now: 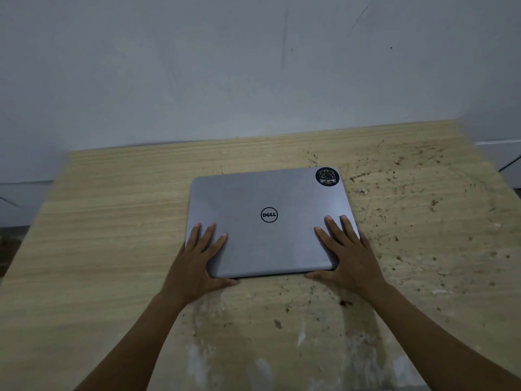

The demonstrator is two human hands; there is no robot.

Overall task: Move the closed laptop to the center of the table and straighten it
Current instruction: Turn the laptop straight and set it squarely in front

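Note:
A closed grey laptop (267, 198) with a round logo in the lid's middle and a dark round sticker at its far right corner lies flat near the middle of the wooden table (112, 221). Its edges run nearly square to the table, turned slightly. My left hand (197, 263) grips the near left corner, fingers spread on the lid and thumb along the front edge. At the near right corner my right hand (346, 255) holds the same way, thumb against the front edge.
A pale wall (253, 66) rises right behind the table's far edge. The table's right half is stained and scratched. A dark cable (510, 163) shows at the far right beyond the table.

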